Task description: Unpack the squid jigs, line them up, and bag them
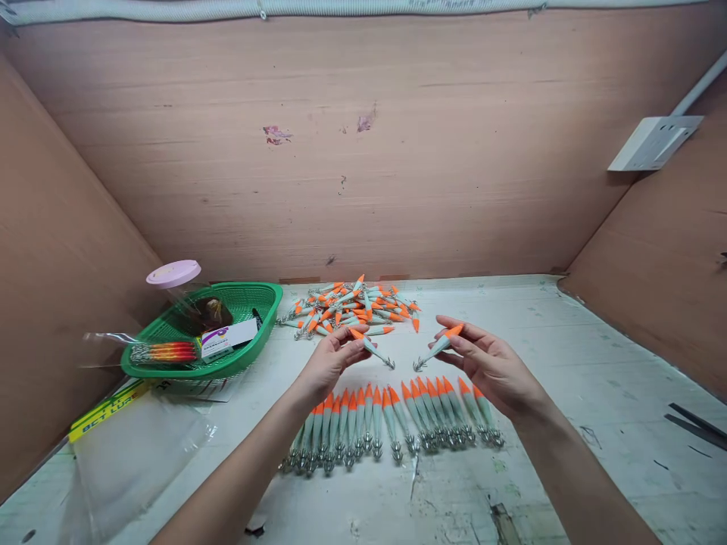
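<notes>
Row of slim pale-green lures with orange tips and metal hook crowns [376,416] lies across the table; taken as landmark. Tips point away from the person, hooks toward; most lie side by side, a few slightly fanned

Left hand [334,362]: raised at the far edge of the row, left of its middle. Thumb and fingers pinch one orange-tipped pale-green lure [372,347] near its orange end; hook end slants down to the right. Forearm passes over the row's left end

Right hand [493,371]: past the far edge of the row, toward its right end. Thumb and fingers pinch a second orange-tipped pale-green lure [439,347], hook end slanting down to the left. The two hook ends face each other, apart

Beyond the row: loose heap of matching orange-and-green lures [352,306], lying at all angles

Left of the row: green plastic mesh basket [271,322], holding a clear jar with a pink lid [173,273], a clear packet of red-and-yellow lures [170,352] and a white printed card [230,338]. Nearer the person, also left of the row: clear plastic bag with yellow header [136,462], lettering seemingly "BCT LURE"

Well right of the row: thin black strips [698,428]
</notes>
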The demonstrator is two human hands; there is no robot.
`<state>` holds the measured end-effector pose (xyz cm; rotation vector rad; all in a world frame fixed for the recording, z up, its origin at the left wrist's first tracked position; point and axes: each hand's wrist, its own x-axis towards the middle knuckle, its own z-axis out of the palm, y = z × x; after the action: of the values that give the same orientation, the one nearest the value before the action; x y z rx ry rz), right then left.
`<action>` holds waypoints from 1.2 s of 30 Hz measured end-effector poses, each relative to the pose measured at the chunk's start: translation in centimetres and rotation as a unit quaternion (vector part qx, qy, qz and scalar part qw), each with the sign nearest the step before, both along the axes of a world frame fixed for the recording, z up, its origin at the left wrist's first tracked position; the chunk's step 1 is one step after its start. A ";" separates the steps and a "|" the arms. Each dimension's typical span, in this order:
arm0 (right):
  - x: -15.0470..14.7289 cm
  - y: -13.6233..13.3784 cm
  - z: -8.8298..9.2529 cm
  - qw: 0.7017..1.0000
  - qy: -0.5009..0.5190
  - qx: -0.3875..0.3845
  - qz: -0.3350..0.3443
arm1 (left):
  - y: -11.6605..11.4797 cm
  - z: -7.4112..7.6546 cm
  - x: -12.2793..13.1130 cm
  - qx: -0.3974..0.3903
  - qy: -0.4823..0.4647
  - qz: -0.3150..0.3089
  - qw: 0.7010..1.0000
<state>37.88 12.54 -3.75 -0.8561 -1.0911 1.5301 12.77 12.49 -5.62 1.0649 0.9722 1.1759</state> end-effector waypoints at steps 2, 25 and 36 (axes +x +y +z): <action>-0.7 -0.9 0.6 0.999 0.010 -0.007 0.051 | -1.7 1.0 0.2 -0.043 -0.067 -0.030 0.996; 0.1 -3.4 0.5 0.985 -0.170 -0.040 0.019 | -8.6 3.2 -5.6 -0.135 0.104 0.009 0.985; 6.3 -0.3 -6.0 0.867 -0.460 -0.158 -0.112 | -8.0 -4.2 -11.9 -0.183 0.256 0.142 0.938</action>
<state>44.14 12.25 -9.72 -1.9946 -1.3301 1.0932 0.89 4.50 -9.80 0.9612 1.7294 0.8979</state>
